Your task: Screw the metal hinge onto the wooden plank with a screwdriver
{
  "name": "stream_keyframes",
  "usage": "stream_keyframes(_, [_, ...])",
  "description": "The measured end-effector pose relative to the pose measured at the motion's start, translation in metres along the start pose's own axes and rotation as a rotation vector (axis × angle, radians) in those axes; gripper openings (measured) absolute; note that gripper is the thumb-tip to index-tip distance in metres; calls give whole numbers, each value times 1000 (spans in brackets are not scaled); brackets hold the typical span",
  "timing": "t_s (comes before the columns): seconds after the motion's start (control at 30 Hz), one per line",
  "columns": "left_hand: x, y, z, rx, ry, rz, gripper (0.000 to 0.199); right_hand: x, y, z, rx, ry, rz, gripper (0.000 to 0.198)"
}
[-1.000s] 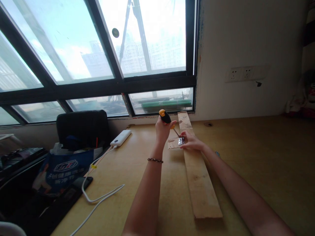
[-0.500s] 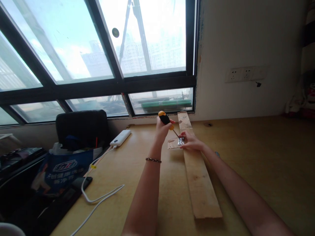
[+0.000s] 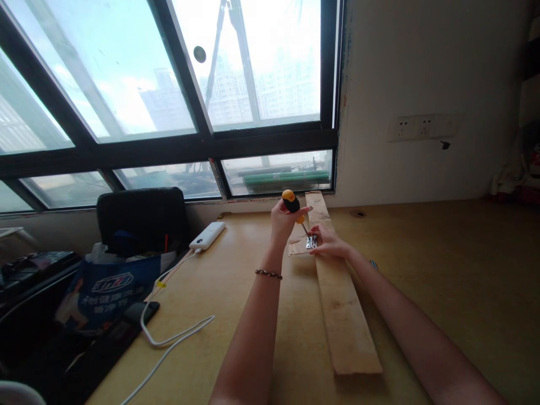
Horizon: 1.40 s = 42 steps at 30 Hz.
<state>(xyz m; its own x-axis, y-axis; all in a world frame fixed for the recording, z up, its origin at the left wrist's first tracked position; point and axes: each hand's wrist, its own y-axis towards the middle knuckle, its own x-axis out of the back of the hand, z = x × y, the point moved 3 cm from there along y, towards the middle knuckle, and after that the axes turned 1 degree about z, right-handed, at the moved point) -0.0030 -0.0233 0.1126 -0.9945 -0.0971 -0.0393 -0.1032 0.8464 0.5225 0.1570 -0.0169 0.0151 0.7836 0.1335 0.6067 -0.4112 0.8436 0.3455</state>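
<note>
Dark-framed window [image 3: 270, 142] behind a yellowish wooden tabletop [image 3: 248, 281]; chair [image 3: 141, 219] and printed blue bag [image 3: 112, 289] off to the left. Left hand [image 3: 282, 222]: fingers wrapped around the yellow-and-black handle of a screwdriver [image 3: 291, 201], shaft slanting down to the right, tip at the metal hinge [image 3: 311, 242]. Right hand [image 3: 331, 243]: thumb and fingers pinching the hinge from its right side, palm over the long board [image 3: 348, 320]. Hinge position: at the board's left edge, by a small wood piece [image 3: 296, 246] that juts out leftward; exact contact between the two wooden parts hidden. White power bank [image 3: 207, 235] with cable [image 3: 179, 337] lies further left, well apart from both hands.
</note>
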Motion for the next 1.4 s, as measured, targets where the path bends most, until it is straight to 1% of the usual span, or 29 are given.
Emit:
stream_keyframes(0.13, [-5, -2, -4, 0, -89, 128, 36, 1, -1, 1, -13, 20, -16, 62])
stream_keyframes(0.23, [-12, -4, -5, -35, -182, 218, 38, 1, -1, 2, 0, -1, -27, 63])
stream_keyframes(0.3, [-17, -5, -4, -57, -218, 258, 34, 1, -1, 1, 13, -9, -31, 64])
stream_keyframes(0.33, [-19, -6, -2, -64, -217, 253, 31, 0, 0, 0, 14, -9, -32, 64])
stream_keyframes(0.4, [-21, -6, 3, -80, -184, 185, 26, 0, 0, -1, 11, 0, -30, 65])
stream_keyframes(0.43, [-21, -6, 5, -87, -159, 140, 26, -1, 0, -1, 9, 5, -25, 65])
stream_keyframes(0.5, [-21, -6, 9, -101, -114, 79, 33, -1, 0, -1, 1, 14, -14, 65])
stream_keyframes(0.57, [-19, -5, 12, -91, -84, 74, 38, -1, 0, -1, -13, 24, -10, 65])
stream_keyframes(0.7, [-11, -1, 15, -28, -28, 76, 33, 0, -1, 0, -31, 33, -14, 64])
stream_keyframes(0.8, [-4, 1, 15, -34, 42, 41, 32, 0, -1, 1, -10, 12, -16, 63])
stream_keyframes(0.97, [5, 5, 14, 0, 148, 42, 36, 0, -1, 0, 14, 12, -3, 64])
stream_keyframes(1.03, [7, 5, 12, 20, 106, 44, 40, 0, -1, -1, 9, 31, 8, 64])
stream_keyframes(1.1, [6, 5, 10, 30, 23, 94, 41, 0, -1, -1, 10, 41, 12, 65])
stream_keyframes(1.17, [2, 4, 8, 20, -62, 175, 37, 0, -1, -2, 10, 44, 11, 65])
stream_keyframes(1.23, [-2, 3, 8, 1, -110, 220, 30, 0, 0, -3, 5, 44, 6, 65])
stream_keyframes(1.3, [-6, 3, 10, -19, -138, 206, 26, -1, 0, -4, -1, 45, 3, 66])
stream_keyframes(1.4, [-8, 4, 16, -37, -122, 125, 28, -1, -1, -3, 4, 38, -2, 66])
